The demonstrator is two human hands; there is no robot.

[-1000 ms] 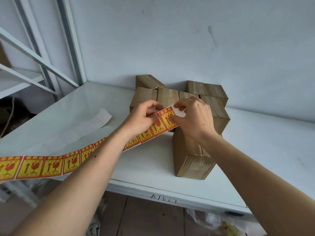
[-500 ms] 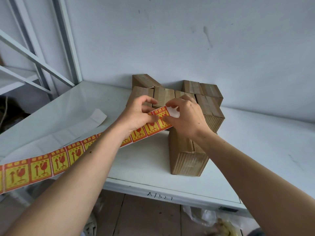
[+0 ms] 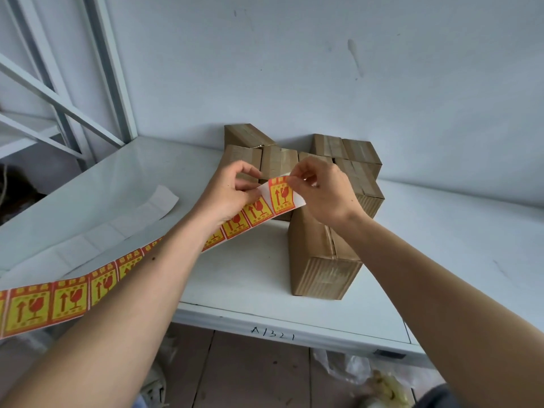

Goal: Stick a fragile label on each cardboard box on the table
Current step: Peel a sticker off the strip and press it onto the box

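A long strip of yellow-and-red fragile labels (image 3: 67,298) runs from the lower left up to my hands. My left hand (image 3: 229,192) pinches the strip's backing just behind its end. My right hand (image 3: 321,192) pinches the top corner of the last label (image 3: 282,196), which curls up off the white backing. Below my right hand a tall brown cardboard box (image 3: 321,260) stands near the table's front edge. Several more cardboard boxes (image 3: 359,154) are grouped behind it against the wall.
The boxes stand on a white table (image 3: 441,245) whose front edge bears handwritten marks. A used white backing strip (image 3: 123,225) lies on the table's left part. A grey metal shelf frame (image 3: 97,83) rises at the far left. Plastic litter lies on the floor below.
The end of the strip has bent upward and the last label's corner has lifted from the backing between my fingers. My hands have stayed above the near box.
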